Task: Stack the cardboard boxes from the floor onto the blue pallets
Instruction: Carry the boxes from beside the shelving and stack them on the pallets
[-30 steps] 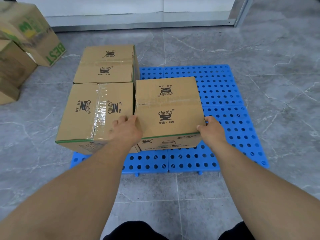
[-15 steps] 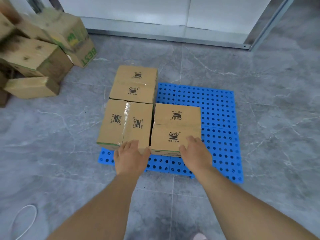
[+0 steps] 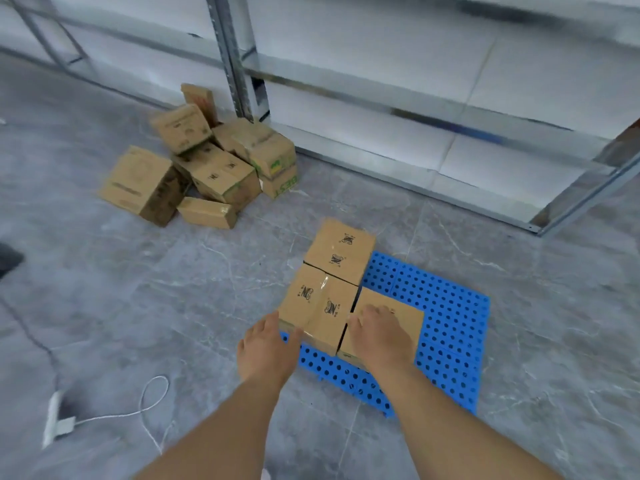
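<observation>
Grey marbled floor (image 3: 138,299) runs up to metal shelving (image 3: 239,64) along the back wall. On it lie the blue pallets (image 3: 446,327), carrying three cardboard boxes set close together: a far box (image 3: 341,251), a taped box (image 3: 318,306) nearer, and a third box (image 3: 401,315) to its right. Much of the pallets' right side is bare. The left hand (image 3: 268,344) hangs open with fingers loosely spread, just off the taped box's near corner and gripping nothing. The right hand (image 3: 379,329) lies flat and open over the third box, holding nothing. A heap of loose boxes (image 3: 204,171) waits on the floor well to the left, so I judge the stacking under halfway done.
</observation>
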`<state>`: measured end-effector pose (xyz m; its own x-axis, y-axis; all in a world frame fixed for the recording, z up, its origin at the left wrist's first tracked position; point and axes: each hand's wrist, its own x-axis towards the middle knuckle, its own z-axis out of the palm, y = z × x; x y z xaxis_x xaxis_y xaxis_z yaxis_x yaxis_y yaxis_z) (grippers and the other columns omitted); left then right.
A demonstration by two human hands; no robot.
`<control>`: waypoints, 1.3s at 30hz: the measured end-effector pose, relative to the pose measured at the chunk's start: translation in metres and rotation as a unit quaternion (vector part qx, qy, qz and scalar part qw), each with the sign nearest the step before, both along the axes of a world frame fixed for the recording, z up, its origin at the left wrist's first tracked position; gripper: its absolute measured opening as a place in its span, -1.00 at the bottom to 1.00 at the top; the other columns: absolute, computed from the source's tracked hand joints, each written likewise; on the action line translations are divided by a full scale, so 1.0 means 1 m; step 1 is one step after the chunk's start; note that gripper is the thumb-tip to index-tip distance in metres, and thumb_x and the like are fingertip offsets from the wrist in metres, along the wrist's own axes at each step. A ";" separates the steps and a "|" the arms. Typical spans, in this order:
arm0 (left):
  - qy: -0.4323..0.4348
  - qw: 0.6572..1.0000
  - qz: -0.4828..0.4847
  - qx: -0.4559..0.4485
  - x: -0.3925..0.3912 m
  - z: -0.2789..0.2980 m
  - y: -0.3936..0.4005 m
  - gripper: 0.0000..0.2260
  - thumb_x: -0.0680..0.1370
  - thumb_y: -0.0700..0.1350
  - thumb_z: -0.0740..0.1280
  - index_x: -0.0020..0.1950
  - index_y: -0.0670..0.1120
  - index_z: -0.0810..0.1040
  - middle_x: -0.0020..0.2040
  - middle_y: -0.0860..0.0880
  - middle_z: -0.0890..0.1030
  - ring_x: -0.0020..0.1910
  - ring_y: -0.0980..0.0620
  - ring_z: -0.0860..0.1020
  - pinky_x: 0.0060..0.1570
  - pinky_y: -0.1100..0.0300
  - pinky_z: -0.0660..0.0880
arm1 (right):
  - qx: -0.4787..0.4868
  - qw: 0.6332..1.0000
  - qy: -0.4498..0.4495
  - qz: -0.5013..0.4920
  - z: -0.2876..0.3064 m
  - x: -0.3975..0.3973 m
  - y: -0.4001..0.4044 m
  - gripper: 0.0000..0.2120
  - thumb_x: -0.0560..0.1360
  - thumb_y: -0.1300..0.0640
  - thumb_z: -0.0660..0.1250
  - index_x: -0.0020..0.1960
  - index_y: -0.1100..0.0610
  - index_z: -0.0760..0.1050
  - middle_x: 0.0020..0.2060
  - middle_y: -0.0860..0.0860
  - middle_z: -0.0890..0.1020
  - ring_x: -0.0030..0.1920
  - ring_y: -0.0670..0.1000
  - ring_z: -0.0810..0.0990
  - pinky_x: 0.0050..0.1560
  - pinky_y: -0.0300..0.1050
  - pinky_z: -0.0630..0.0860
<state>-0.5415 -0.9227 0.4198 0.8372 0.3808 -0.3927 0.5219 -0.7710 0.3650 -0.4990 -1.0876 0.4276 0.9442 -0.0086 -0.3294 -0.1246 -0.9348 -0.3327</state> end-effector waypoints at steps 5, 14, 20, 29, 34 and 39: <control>-0.036 0.997 0.061 -0.010 0.002 0.050 0.057 -0.40 0.56 0.23 0.10 0.52 -0.01 0.11 0.50 -0.03 0.23 0.47 -0.04 0.17 0.42 0.02 0.11 | 0.025 0.998 -0.032 0.053 0.056 0.018 0.070 -0.68 0.58 -0.03 0.02 0.04 0.15 0.45 0.00 0.04 0.50 -0.02 0.05 0.47 -0.11 -0.06 0.39; -0.056 0.990 0.131 0.013 0.022 0.088 0.223 -0.37 0.54 0.27 0.06 0.53 0.00 0.06 0.50 -0.04 0.23 0.48 -0.05 0.16 0.44 0.01 0.11 | 0.015 0.991 -0.043 0.126 0.090 0.057 0.234 -0.61 0.60 -0.07 0.01 0.16 0.17 0.44 0.09 0.09 0.50 0.04 0.08 0.47 -0.11 -0.08 0.34; -0.064 0.986 0.148 0.034 0.044 0.101 0.325 -0.35 0.54 0.27 0.09 0.53 0.00 0.05 0.50 -0.04 0.24 0.47 -0.06 0.18 0.43 0.01 0.13 | 0.011 0.988 -0.044 0.147 0.101 0.087 0.336 -0.60 0.60 -0.08 0.02 0.23 0.17 0.40 0.16 0.11 0.48 0.15 0.11 0.45 0.06 -0.03 0.39; -0.040 0.987 0.151 0.027 0.083 0.092 0.384 -0.30 0.52 0.28 0.12 0.54 0.01 -0.04 0.50 -0.05 0.22 0.48 -0.06 0.16 0.42 0.01 0.12 | -0.025 0.983 -0.040 0.177 0.089 0.127 0.401 -0.62 0.59 -0.09 0.06 0.24 0.15 0.38 0.17 0.09 0.46 0.14 0.10 0.45 0.01 -0.06 0.39; -0.038 0.987 0.152 0.033 0.137 0.083 0.418 -0.29 0.52 0.29 0.12 0.54 0.00 -0.04 0.50 -0.05 0.22 0.48 -0.06 0.16 0.42 0.01 0.14 | -0.014 0.983 -0.038 0.178 0.074 0.187 0.434 -0.62 0.58 -0.09 0.07 0.24 0.14 0.38 0.19 0.09 0.46 0.15 0.09 0.45 0.01 -0.08 0.38; -0.042 0.988 0.135 0.068 0.218 0.093 0.449 -0.28 0.51 0.29 0.13 0.54 0.00 -0.04 0.49 -0.05 0.25 0.47 -0.06 0.19 0.42 0.01 0.15 | 0.011 0.986 -0.043 0.160 0.078 0.266 0.464 -0.60 0.57 -0.10 0.07 0.28 0.11 0.37 0.18 0.08 0.47 0.15 0.10 0.47 0.00 -0.05 0.41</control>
<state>-0.3233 -0.4736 0.5131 0.7254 0.6390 -0.2558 0.6873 -0.6527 0.3188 -0.2330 -0.6240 0.5059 0.9219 0.3008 -0.2440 0.2057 -0.9140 -0.3497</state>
